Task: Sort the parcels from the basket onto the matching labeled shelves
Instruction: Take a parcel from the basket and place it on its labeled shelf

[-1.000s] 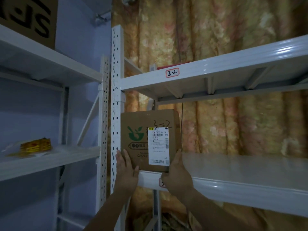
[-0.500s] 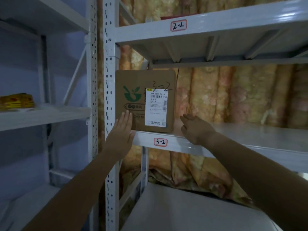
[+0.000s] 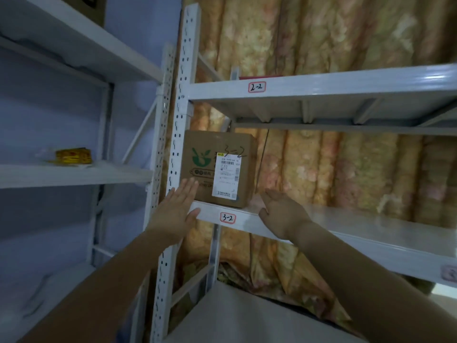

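A brown cardboard parcel (image 3: pixel 202 154) with a green logo, a white shipping label and "3-2" handwritten on it stands upright at the left end of the white shelf (image 3: pixel 371 233) tagged 3-2 (image 3: pixel 227 217). My left hand (image 3: pixel 176 211) is flat and open just in front of the parcel's lower left corner, holding nothing. To the parcel's right, over the shelf's front edge, my right hand (image 3: pixel 282 214) is open and empty. The shelf above carries the tag 2-2 (image 3: pixel 257 87).
A perforated white upright (image 3: pixel 176 149) stands just left of the parcel. On the left rack, a yellow packet (image 3: pixel 73 155) lies on a shelf and a cardboard box (image 3: pixel 95 6) sits on the top shelf. A patterned curtain (image 3: pixel 333 169) hangs behind. A lower shelf (image 3: pixel 247 318) lies below.
Both hands gripped the parcel's lower edge a second ago; they have let go and drawn back, fingers spread. The parcel stays on the 3-2 shelf.
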Motion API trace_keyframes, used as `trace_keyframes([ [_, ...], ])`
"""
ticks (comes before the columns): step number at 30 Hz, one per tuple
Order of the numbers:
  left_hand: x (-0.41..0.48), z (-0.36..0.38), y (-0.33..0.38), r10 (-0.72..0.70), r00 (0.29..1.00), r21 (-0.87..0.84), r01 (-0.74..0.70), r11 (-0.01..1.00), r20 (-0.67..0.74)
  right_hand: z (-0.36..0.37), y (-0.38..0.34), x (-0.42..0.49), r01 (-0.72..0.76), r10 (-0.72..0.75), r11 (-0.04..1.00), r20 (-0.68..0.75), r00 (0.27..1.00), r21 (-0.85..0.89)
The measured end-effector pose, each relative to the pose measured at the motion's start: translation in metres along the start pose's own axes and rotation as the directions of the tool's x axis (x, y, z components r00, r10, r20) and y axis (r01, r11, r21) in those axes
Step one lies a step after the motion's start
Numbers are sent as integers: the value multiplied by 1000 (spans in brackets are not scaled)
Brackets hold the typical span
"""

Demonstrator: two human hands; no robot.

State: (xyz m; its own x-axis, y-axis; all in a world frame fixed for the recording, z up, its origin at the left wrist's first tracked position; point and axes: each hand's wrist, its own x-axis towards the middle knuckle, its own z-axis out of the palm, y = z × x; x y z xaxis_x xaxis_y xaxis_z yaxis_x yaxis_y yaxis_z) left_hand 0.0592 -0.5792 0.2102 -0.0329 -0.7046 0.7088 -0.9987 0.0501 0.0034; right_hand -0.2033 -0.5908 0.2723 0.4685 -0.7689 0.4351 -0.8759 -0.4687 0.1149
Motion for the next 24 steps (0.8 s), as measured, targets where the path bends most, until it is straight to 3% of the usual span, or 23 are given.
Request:
trace_keyframes([
  [5, -86, -43, 28, -163, 967, 54, 155, 986, 197, 0, -11, -52, 133, -138, 984, 36, 990, 119],
  [9, -189, -93, 28, -373, 874, 196, 324, 925, 313, 21, -63, -95, 292, -304, 938, 35, 952, 188],
  [11, -245, -126, 20, -486, 806, 293, 400, 868, 338, 28, -104, -119, 328, -363, 893, 63, 930, 309],
  [15, -344, -187, 5, -662, 678, 528, 452, 719, 320, 37, -186, -166, 436, -571, 760, 174, 803, 483],
  [17, -383, -209, 3, -708, 623, 520, 504, 689, 333, 43, -225, -191, 466, -635, 709, 191, 749, 530],
  [24, -495, -229, -13, -764, 535, 490, 588, 643, 360, 80, -338, -253, 493, -724, 652, 280, 631, 576],
])
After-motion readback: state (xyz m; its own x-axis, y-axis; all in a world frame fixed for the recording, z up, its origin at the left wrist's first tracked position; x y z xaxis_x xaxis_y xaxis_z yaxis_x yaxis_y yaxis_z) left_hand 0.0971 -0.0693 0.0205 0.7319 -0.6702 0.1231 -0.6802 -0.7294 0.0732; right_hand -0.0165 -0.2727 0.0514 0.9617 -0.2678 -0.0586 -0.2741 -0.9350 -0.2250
